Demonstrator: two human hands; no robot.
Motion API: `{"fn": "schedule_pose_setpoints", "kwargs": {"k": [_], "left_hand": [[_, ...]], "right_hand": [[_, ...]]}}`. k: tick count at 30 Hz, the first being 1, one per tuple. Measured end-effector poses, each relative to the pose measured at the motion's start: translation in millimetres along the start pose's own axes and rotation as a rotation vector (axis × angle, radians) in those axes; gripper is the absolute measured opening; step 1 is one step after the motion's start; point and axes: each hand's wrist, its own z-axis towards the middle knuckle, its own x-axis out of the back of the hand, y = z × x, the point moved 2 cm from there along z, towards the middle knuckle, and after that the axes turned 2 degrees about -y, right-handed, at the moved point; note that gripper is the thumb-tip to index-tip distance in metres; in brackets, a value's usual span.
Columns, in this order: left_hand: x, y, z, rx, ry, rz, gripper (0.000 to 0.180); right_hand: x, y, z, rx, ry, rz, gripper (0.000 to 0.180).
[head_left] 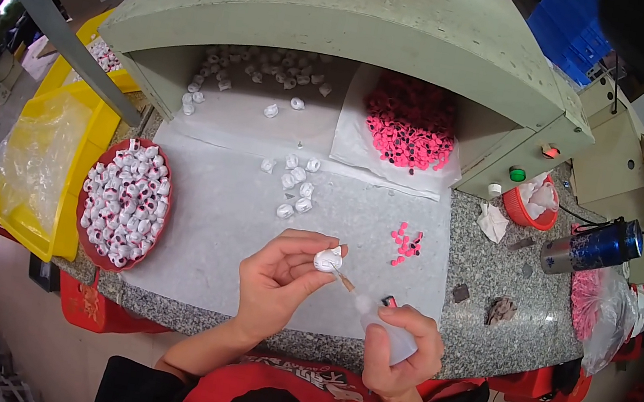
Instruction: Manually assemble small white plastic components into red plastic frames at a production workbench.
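Note:
Between the thumb and fingers of my left hand (275, 280) is a small white rounded piece (327, 260), held above the white paper (207, 224). My right hand (403, 355) grips a translucent squeeze bottle (399, 342). Its thin nozzle points up and left, with the tip at the white piece; I cannot tell whether they touch. A tiny pink and black piece (389, 301) shows by the right fingers, perhaps held there. Several white pieces (289, 183) lie on the paper ahead of my hands. Small pink pieces (406, 245) are scattered farther right.
A red bowl (84, 236) heaped with white pieces stands left, beside a yellow crate (101, 156). The green-grey metal hood (350, 31) covers more white pieces and a pink pile (410, 135). Rightward are a red basket (519, 207), a blue flask (595, 247) and a plastic bag (613, 322).

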Motion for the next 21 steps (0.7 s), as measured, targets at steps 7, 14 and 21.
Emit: {"fn": "schedule_pose_setpoints", "kwargs": {"k": [7,14,21], "left_hand": [[0.5,0.7,0.2,-0.007,-0.014,0.002,0.031],[4.3,1.1,0.3,-0.041,0.013,0.127,0.030],[5.1,2.6,2.7,0.114,0.050,0.017,0.033]], "right_hand": [[-2.7,-1.4,4.4,0.039,-0.029,-0.023,0.020],[-0.7,-3.0,7.2,0.080,-0.079,-0.023,0.020],[1.1,-1.2,5.6,0.028,-0.060,-0.001,0.019]]}}
